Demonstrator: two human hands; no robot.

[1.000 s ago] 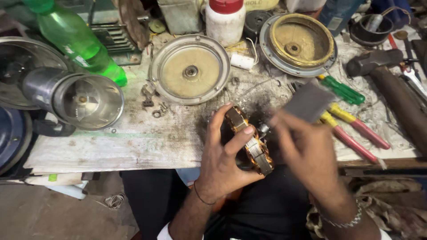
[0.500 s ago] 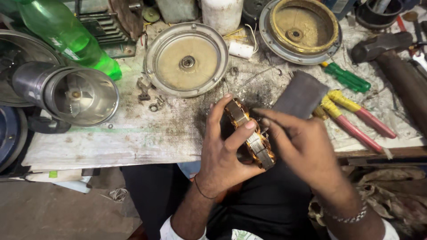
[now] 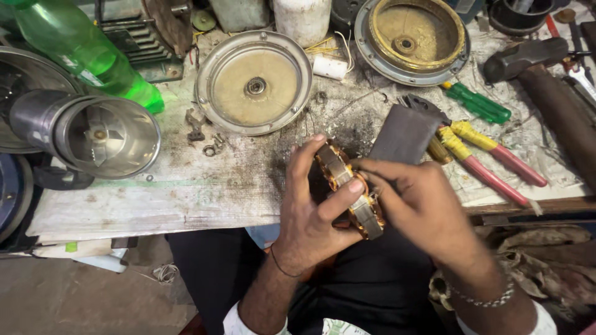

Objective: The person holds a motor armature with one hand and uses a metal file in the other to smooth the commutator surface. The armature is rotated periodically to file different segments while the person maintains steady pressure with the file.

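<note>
Grey, grimy and stained, the workbench (image 3: 186, 192) fills most of what we see. On it lie 2 round metal covers: the nearer cover (image 3: 253, 82) sits straight ahead of our hands, and the brass-coloured cover (image 3: 415, 38) lies further right at the back. To the left a steel jar (image 3: 93, 133) lies on its side with its mouth toward us, and a green plastic bottle (image 3: 81, 53) leans behind it. On the right a hammer (image 3: 546, 80) rests by the edge of the view, with a green-handled screwdriver (image 3: 478, 103) and 2 yellow-and-red screwdrivers (image 3: 490, 152) between it and our hands.

Over the near edge of the bench, above our lap, we hold the motor core (image 3: 347, 189), a ring of copper windings and metal plates turned on edge. Our left hand (image 3: 310, 214) is wrapped around it, fingers curled over the top and the thumb pressed on its face. Our right hand (image 3: 422, 205) comes in from the right, its fingers bunched together against the core; behind it a dark grey sheet (image 3: 403, 133) stands up, and we cannot tell whether that hand grips it.
</note>
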